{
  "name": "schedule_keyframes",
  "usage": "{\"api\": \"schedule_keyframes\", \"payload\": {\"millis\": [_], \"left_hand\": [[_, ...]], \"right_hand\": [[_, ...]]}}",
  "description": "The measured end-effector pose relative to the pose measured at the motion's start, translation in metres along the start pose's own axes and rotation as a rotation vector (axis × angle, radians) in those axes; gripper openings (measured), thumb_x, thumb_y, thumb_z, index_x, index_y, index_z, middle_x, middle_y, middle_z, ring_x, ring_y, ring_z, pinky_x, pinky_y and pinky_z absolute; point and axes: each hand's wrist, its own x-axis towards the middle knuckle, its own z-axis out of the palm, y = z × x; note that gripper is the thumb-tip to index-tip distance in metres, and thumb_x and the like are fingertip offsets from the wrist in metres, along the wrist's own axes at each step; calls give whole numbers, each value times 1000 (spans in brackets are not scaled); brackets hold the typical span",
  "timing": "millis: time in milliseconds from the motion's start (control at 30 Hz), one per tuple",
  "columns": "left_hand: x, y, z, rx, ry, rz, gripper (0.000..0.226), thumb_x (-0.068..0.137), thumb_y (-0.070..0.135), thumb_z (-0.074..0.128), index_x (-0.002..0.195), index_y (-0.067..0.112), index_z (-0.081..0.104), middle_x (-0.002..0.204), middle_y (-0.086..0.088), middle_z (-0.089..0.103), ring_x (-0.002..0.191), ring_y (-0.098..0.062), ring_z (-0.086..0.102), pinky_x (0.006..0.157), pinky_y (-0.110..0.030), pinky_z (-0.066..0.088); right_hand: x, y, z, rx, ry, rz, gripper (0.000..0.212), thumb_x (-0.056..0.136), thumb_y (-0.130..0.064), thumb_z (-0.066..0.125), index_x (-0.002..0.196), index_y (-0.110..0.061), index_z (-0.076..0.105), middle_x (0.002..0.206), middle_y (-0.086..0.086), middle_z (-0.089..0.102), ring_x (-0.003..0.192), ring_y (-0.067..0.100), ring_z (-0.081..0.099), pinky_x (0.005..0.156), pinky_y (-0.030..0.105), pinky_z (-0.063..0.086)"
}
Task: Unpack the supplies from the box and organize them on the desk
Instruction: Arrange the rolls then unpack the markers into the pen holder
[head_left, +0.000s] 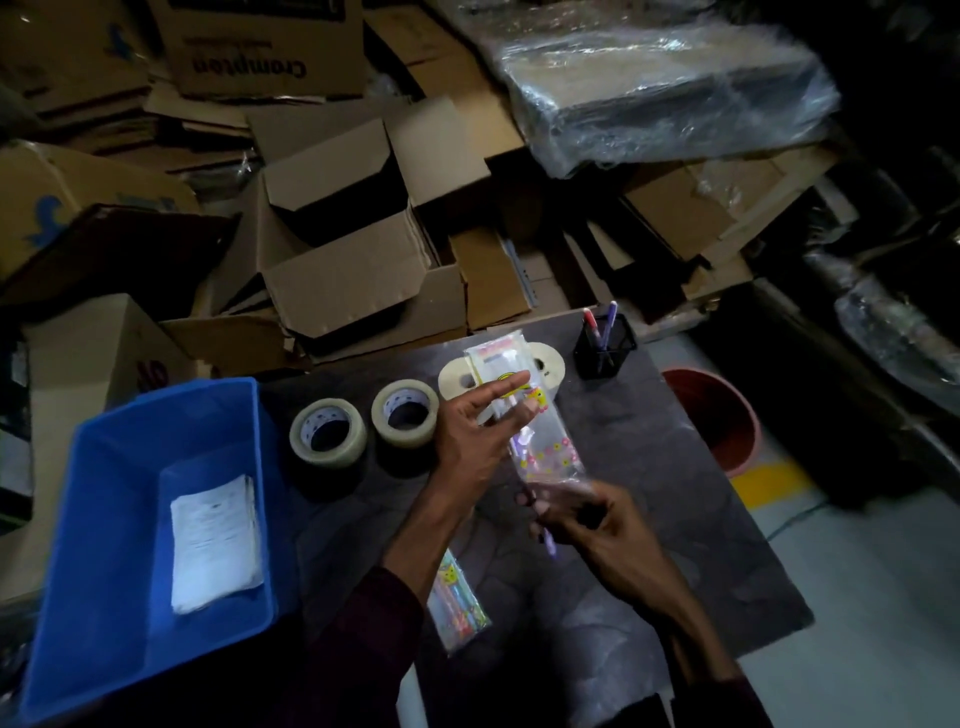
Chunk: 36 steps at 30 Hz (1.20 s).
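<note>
- looks like they're well into it: two rolls of clear tape (328, 433) and (405, 414) sit side by side on the dark desk (675, 545), with two flatter cream rolls (457, 379) just behind them
- left hand (475, 441) is holding up a clear plastic packet (524, 410) of pens above the desk, fingers loosely curled around its upper half, not a tight fist
- right hand (587, 525) is pinched shut at the packet's bottom end, seems to be pulling a purple pen (548, 543) out, bit blurry tho
- another printed packet (457, 605) lies on the desk near the left forearm, so i'd guess that one's still to sort
- black mesh pen cup (605, 348) at the back has a red and a purple pen standing in it
- blue bin (150, 530) on the left is nearly empty, just a white stack of paper (215, 545) left inside
</note>
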Motion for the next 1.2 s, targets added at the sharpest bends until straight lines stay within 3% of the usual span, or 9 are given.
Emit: {"api": "schedule_keyframes", "payload": {"millis": [100,167,267,367,500,733,867,1067,1200], "left_hand": [[4,5,0,-15,50,59,37,82,-8,69,118,1,64,99,-13,58,56,11,58,59,-9,51],[11,8,-6,-74,90,38,34,79,-3,72,112,8,69,92,-26,71,72,1,66,77,-29,61],[20,4,-19,-132,149,30,31,71,17,78,101,24,77,108,-12,72,105,-31,67,96,-58,51],[26,-9,-24,-139,202,-10,29,68,19,78,96,26,78,111,-12,72,109,-34,65,94,-50,53],[24,-27,-17,-95,215,-44,27,68,14,76,92,29,79,100,2,76,101,-26,67,87,-42,57],[28,-57,-18,-88,284,-120,38,67,26,83,104,19,77,112,-13,73,110,-36,65,95,-55,52],[36,-62,-21,-81,309,-128,29,76,9,77,102,22,77,114,-9,72,110,-32,66,95,-58,51],[47,-66,-20,-96,348,-110,34,63,23,83,97,27,79,114,-11,72,103,-25,68,87,-40,57],[52,-72,-18,-79,345,-117,63,50,46,91,106,23,76,113,-8,73,105,-27,68,88,-44,57]], "right_hand": [[-13,8,-14,-8,-73,83,22,89,1,68,109,-4,74,86,10,76,68,16,63,69,26,53],[-29,22,-36,-91,-92,93,17,87,-8,73,103,-10,78,86,10,76,73,19,66,75,28,54],[-40,29,-69,-102,22,71,17,80,-22,83,88,-11,73,83,10,74,78,18,67,79,27,54],[-14,21,-97,-25,275,34,26,84,1,72,96,-15,54,79,6,68,78,15,72,75,21,56],[68,1,-134,-58,386,-85,48,91,-5,65,136,-14,51,111,-2,76,106,11,71,84,23,56],[224,9,-163,-68,525,-152,24,97,-3,58,119,3,66,105,2,72,92,0,68,80,16,52],[267,24,-166,-150,537,-156,15,100,-9,57,102,-14,70,93,-8,69,75,-12,62,68,9,48],[298,81,-193,-378,502,-129,16,85,-40,63,95,-33,72,130,8,64,122,19,59,101,34,51],[291,84,-193,-418,507,-76,20,87,-20,69,107,-25,69,133,11,59,126,21,55,109,42,46]]}}
